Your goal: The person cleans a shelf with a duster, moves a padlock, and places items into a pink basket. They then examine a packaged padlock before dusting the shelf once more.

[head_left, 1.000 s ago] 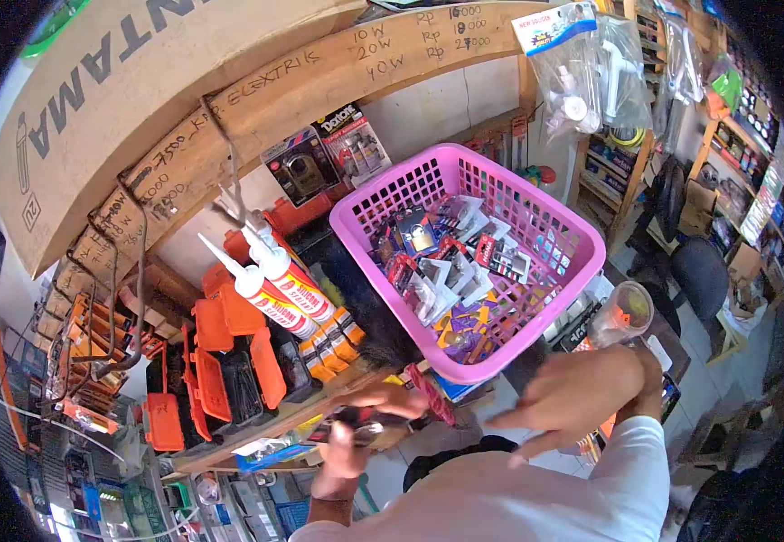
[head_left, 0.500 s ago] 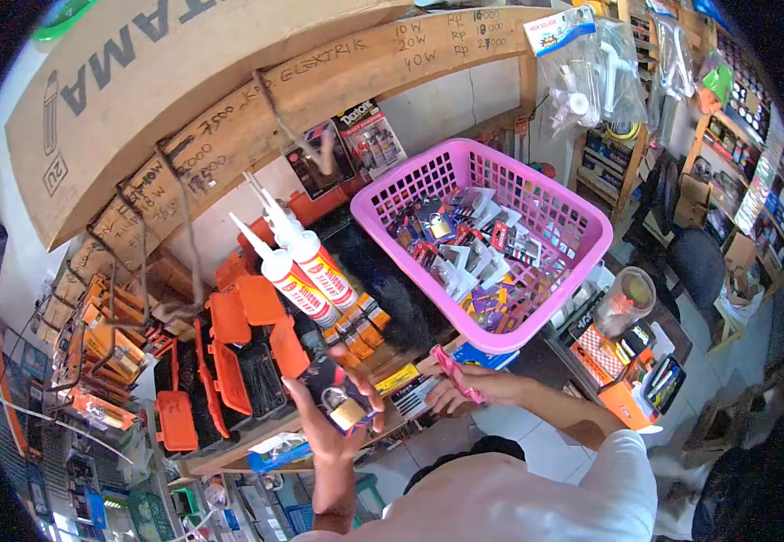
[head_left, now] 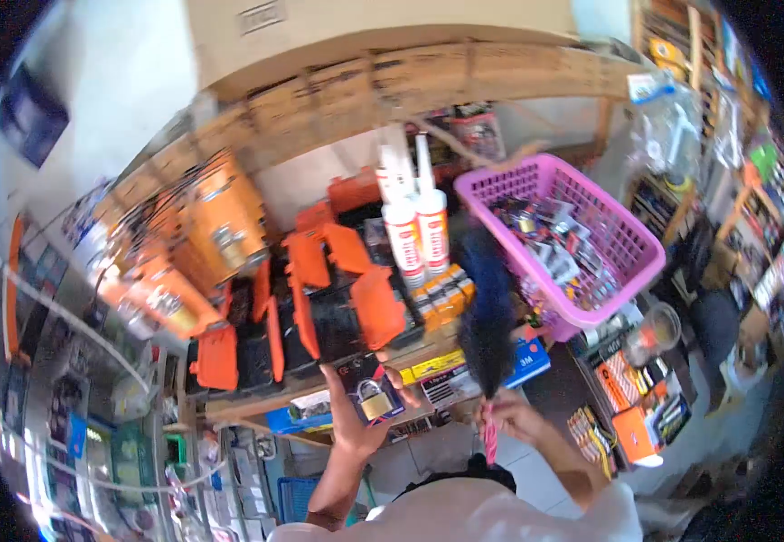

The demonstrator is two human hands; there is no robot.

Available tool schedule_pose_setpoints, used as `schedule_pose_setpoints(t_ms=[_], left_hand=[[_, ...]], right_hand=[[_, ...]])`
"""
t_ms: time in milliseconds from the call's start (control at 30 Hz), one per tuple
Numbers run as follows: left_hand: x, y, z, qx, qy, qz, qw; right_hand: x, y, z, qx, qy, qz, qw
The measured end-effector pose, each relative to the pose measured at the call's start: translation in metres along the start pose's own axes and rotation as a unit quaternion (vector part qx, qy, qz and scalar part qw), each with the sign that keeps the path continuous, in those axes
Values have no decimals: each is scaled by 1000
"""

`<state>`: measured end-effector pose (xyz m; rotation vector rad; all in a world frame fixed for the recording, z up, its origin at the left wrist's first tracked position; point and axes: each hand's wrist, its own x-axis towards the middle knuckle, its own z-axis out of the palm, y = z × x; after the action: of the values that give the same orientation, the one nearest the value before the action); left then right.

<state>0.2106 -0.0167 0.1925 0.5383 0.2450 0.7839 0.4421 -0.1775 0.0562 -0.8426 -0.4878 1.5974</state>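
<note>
In my left hand [head_left: 357, 432] is a carded padlock [head_left: 375, 403], brass-coloured with a steel shackle on a dark card, held facing up in front of the bench edge. My right hand [head_left: 516, 418] grips the pink handle of a feather duster [head_left: 486, 334]. Its dark feathers point away from me, blurred, between several small orange boxes [head_left: 444, 296] and the pink basket [head_left: 582, 318]. Packaged goods lie in that basket, a padlock card among them. Behind the orange boxes stand white silicone sealant tubes [head_left: 432, 230].
Black organisers with raised orange lids [head_left: 379, 312] occupy the bench left of the tubes. Orange carded goods [head_left: 229, 221] hang farther left. A wooden beam [head_left: 536, 72] crosses above. To the right are a clear plastic jar [head_left: 654, 330] and an orange box [head_left: 638, 435].
My view has swung left, so the bench and basket appear farther right. The duster has turned, its dark feathers now showing over the bench. The padlock card stays in my left hand.
</note>
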Motion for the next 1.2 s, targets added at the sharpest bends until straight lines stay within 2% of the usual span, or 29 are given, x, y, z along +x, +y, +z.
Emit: schedule_pose_setpoints(t_ms=[67,133,233,267,333,367,400,467,500,533,567,600,633,667,700,733,767,800,833,867,900,967,1000,1033,1067,1100,1133,1167,1200], left_hand=[[-9,9,-5,-58,-34,-6,998],[-13,16,-17,-64,31,-17,997],[-22,22,-32,-48,29,34,998],[-25,26,-34,-20,42,59,997],[-30,34,-35,-22,49,74,996],[-34,38,-35,-20,54,86,995],[-37,40,-36,-17,59,98,993],[-41,46,-37,-35,86,107,990],[-43,49,-39,-46,105,115,987],[-48,51,-41,-58,124,124,983],[-53,54,-57,-98,-37,100,989],[-60,57,-54,-100,-30,109,989],[-67,62,-45,-80,31,123,989],[-69,66,-40,-60,91,135,985],[-68,66,-45,-19,152,167,974],[-69,67,-51,-23,157,171,972],[-72,68,-57,-34,145,162,975],[-74,69,-67,-45,133,153,978],[-71,70,-93,-17,-41,143,989],[-62,64,-117,-48,-79,160,983],[-67,65,-113,-98,-85,145,981],[-77,70,-92,-152,-90,131,975],[-80,71,-78,-114,47,155,980],[-80,71,-71,-74,183,173,965],[-76,70,-86,-77,185,173,964],[-71,77,-96,-82,20,168,982],[-69,81,-102,-83,-147,160,973],[-82,71,-103,-108,-92,154,978],[-79,72,-77,-90,187,209,956]], right_hand=[[-7,37,3,-60,-21,-25,998],[-11,76,7,-24,1,-59,998],[-22,106,35,-66,2,-123,990],[-28,106,48,-69,1,-117,991],[-40,99,75,-217,59,29,974],[-44,90,92,-268,55,63,960],[-43,97,97,-270,55,71,959],[-37,110,101,-256,-24,-68,964],[-34,115,99,-259,-30,-58,964],[-30,120,96,-294,-2,-6,956],[-27,124,95,-328,25,46,943],[-26,128,95,-362,52,96,926],[-25,122,115,-307,80,35,948],[-21,119,121,-311,75,40,947],[-18,117,125,-336,71,-4,939],[-18,118,126,-360,68,-48,929],[-15,127,107,-476,-27,-144,867],[-16,125,111,-479,-32,-137,867],[-16,119,118,-487,-71,-143,859],[-16,118,122,-493,-111,-150,850],[-17,132,109,-434,-63,-135,888],[-12,148,87,-437,-59,-139,887],[-13,146,90,-437,-50,-146,886],[-18,141,94,-495,-68,-153,853],[-20,133,100,-496,-68,-150,852],[-22,128,106,-503,-66,-126,853],[-22,126,109,-509,-65,-103,852],[-20,146,91,-447,-19,-119,886],[-20,145,90,-446,-21,-119,887]])
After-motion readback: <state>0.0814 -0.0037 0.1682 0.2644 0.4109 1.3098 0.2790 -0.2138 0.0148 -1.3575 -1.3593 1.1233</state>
